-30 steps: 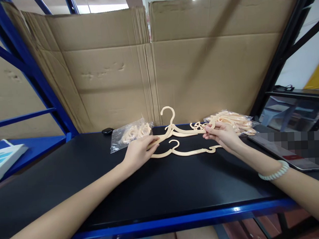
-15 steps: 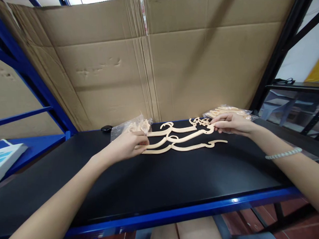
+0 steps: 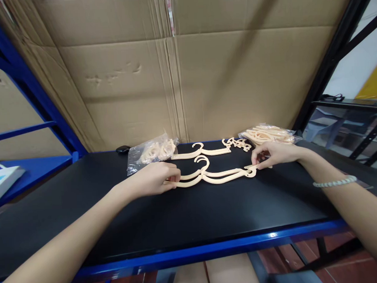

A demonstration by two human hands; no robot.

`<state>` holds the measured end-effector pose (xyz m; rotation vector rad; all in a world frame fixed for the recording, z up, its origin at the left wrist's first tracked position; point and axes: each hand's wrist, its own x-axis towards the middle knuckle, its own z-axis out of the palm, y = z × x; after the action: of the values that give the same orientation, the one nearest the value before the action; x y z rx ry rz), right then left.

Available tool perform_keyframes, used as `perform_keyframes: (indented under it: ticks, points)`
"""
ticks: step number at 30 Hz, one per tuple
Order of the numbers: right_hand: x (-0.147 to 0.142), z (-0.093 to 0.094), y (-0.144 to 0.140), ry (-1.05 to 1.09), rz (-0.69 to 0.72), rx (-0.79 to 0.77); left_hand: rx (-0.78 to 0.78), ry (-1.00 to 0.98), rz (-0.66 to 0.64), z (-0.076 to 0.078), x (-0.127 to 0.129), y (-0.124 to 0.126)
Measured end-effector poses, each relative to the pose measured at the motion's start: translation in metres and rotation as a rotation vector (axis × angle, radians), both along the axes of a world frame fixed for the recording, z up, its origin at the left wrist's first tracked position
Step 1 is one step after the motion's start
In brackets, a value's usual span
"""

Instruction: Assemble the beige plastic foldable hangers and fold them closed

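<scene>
A cream plastic clothes hanger is pinched at its left end by my left hand. At its other end, my right hand grips near a small curved end piece. Close behind it lies a second hanger of the same kind, the two hooks nearly side by side and the bars partly overlapping. Farther back rests a third hanger, apart from both hands. Beside its right end is a small pile of curved hook pieces. My left fingertips are partly hidden.
Clear plastic bags of cream parts stand at the back left and back right. A dark object sits near the left back edge. Cardboard walls off the back of the black tabletop, which has a blue front rail.
Both hands have brought the held hanger nearer to me, from between the other two hangers to over the front one. My view has shifted slightly.
</scene>
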<state>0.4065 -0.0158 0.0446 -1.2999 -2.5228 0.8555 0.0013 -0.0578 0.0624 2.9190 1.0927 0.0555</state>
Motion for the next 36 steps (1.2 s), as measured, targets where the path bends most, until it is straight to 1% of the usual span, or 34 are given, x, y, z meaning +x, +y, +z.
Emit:
perform_keyframes:
  ticks: [3,8,12,19,27,29,32,34,36]
  points:
    - [-0.001,-0.003,0.001,-0.041,-0.004,0.035,0.001,-0.012,0.002,-0.002,0.000,0.002]
    - [-0.002,-0.006,0.002,-0.065,0.010,0.034,-0.010,-0.040,-0.003,-0.004,-0.002,0.006]
    - [-0.003,-0.007,0.002,-0.089,-0.007,0.057,-0.011,-0.061,0.017,-0.008,-0.004,0.010]
    - [-0.007,-0.010,0.003,-0.068,-0.070,0.066,0.100,-0.110,0.038,-0.018,-0.003,0.016]
    - [-0.008,-0.009,0.001,-0.053,-0.078,0.137,0.196,-0.080,0.085,-0.021,-0.004,0.016]
    - [-0.013,-0.009,0.000,-0.017,-0.105,0.196,0.228,-0.081,0.099,-0.021,-0.003,0.015]
    - [-0.032,-0.013,-0.003,0.092,-0.131,0.381,0.267,-0.074,0.103,-0.021,0.000,0.011]
    - [-0.047,-0.018,-0.007,0.137,-0.094,0.502,0.287,-0.090,0.094,-0.022,0.003,0.010]
    - [-0.061,-0.024,-0.010,0.149,-0.033,0.569,0.289,-0.116,0.052,-0.024,0.006,0.010]
